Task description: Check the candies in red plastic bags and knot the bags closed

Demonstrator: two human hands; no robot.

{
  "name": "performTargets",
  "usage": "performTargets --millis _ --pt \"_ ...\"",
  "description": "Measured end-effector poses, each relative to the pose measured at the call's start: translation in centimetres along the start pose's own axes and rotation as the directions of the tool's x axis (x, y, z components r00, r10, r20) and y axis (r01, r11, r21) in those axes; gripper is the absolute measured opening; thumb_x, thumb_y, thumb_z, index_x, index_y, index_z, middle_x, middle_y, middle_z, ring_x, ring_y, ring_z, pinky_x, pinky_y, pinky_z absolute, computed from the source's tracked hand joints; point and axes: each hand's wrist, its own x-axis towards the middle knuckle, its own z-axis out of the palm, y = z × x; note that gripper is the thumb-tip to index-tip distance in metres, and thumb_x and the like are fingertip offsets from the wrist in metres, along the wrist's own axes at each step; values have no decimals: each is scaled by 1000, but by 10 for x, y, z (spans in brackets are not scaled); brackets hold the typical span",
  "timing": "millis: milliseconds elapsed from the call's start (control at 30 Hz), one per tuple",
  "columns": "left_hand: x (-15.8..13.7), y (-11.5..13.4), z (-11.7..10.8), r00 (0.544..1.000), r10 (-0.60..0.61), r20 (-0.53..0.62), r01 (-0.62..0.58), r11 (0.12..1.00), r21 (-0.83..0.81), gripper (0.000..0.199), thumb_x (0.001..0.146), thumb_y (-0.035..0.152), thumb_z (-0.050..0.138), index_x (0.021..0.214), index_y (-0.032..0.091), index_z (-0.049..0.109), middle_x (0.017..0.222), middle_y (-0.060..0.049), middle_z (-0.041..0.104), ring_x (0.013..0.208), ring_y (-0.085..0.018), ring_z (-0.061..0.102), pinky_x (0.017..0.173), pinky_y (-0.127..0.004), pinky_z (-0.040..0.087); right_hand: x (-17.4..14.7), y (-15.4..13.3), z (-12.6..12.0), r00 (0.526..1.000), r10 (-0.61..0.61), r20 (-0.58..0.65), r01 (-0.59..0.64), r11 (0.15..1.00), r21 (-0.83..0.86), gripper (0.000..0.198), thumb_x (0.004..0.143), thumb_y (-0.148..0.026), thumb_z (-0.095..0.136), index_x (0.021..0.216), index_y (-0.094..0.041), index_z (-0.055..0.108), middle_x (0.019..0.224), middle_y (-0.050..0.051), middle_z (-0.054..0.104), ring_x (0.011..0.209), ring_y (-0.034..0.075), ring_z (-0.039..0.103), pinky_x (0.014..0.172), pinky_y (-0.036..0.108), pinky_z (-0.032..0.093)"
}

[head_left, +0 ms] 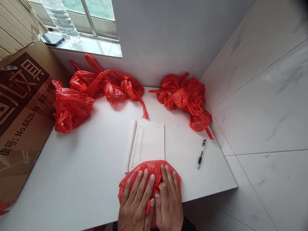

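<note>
Right under me now, the red bag [154, 166] bulges toward twelve o'clock, my left hand [136, 205] spread flat on it at seven, my right hand [168, 201] at five and nearer the twisted film [157, 183], though whether it's pinching that I can't tell.

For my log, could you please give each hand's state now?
Left hand: open, resting on a red bag.
Right hand: partly curled on the same bag; grip unclear.
</note>
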Motion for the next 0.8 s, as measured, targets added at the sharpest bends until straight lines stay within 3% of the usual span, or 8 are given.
performTargets --millis 233,433,667,800 --pt "-1 0 0 1000 2 22 -2 999 34 62 89 18 50 150 11 42 155 -10 45 148 -30 33 125 -47 16 -1 4 6 998 -53 -19 52 998 -16 31 96 -18 39 121 -14 55 159 14 36 150 31 27 123 52 19" --pt "-2 1 1 999 -8 32 5 995 97 64 90 19 49 152 11 39 153 -9 49 148 -26 33 126 -44 15 -4 2 11 999 12 -33 -12 1000 -10 29 97 -19 38 118 -18 58 155 13 43 145 33 37 119 56 28" --pt "-4 0 4 1000 -8 30 3 990 140 63 91 21 49 152 14 39 154 -8 48 150 -25 30 127 -43 11 -7 6 16 999 -53 0 53 997 -58 23 92 -14 46 110 -15 59 160 15 34 149 32 29 125 50 16" --pt "-4 -1 5 999 27 36 -33 987 160 64 90 20 50 152 10 39 154 -10 47 147 -27 36 127 -45 12 -6 8 19 996 -66 -52 63 997 -50 23 92 -15 44 110 -16 60 160 13 34 149 30 28 125 47 14"
